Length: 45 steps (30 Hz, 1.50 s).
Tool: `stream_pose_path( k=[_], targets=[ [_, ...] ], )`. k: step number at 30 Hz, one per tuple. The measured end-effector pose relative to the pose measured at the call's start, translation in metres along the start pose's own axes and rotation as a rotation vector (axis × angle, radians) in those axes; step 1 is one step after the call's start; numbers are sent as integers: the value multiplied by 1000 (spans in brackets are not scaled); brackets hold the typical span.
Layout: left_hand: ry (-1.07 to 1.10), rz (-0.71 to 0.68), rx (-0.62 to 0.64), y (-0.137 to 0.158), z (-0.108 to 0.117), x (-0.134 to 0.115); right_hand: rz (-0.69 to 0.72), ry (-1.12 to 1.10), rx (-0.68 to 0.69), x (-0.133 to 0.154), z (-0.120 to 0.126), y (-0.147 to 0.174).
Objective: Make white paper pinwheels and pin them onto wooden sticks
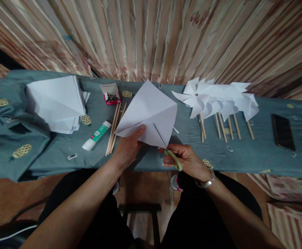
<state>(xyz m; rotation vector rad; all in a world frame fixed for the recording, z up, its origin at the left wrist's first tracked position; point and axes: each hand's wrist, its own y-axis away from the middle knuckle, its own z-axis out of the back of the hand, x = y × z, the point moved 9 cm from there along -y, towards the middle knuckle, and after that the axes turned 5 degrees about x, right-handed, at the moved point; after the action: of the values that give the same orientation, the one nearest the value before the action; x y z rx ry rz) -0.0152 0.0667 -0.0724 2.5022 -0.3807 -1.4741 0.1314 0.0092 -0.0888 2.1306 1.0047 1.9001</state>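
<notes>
A creased white paper square is held up over the table, one corner pointing away from me. My left hand pinches its near left edge, thumb on top, beside a slit in the sheet. In my right hand are scissors with a pale green handle, at the near corner of the paper. Their blades are mostly hidden. A second slit runs inward from that corner. Just left of the paper lie several wooden sticks and a glue stick.
A stack of white paper sheets lies at the left. Behind the sticks stands an open red box of small metal pieces. Several white paper pinwheels on sticks lie at the right, with a phone beyond them. A curtain hangs behind the cloth-covered table.
</notes>
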Motion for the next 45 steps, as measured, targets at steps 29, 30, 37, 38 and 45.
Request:
stream_pose_path(
  k=[29,30,37,38,45],
  targets=[
    [23,39,-3,2,0,5,22,-23,-19,2,-1,-1],
    [21,41,-10,2,1,5,23,-18,-16,2,-1,-1],
    [23,45,-18,2,1,7,18,22,-4,-1,-2,-2],
    [22,39,-9,2,0,6,19,50,8,0,-3,-2],
    [55,-46,19,-10,11,-17,-11,288,214,5,3,16]
  ],
)
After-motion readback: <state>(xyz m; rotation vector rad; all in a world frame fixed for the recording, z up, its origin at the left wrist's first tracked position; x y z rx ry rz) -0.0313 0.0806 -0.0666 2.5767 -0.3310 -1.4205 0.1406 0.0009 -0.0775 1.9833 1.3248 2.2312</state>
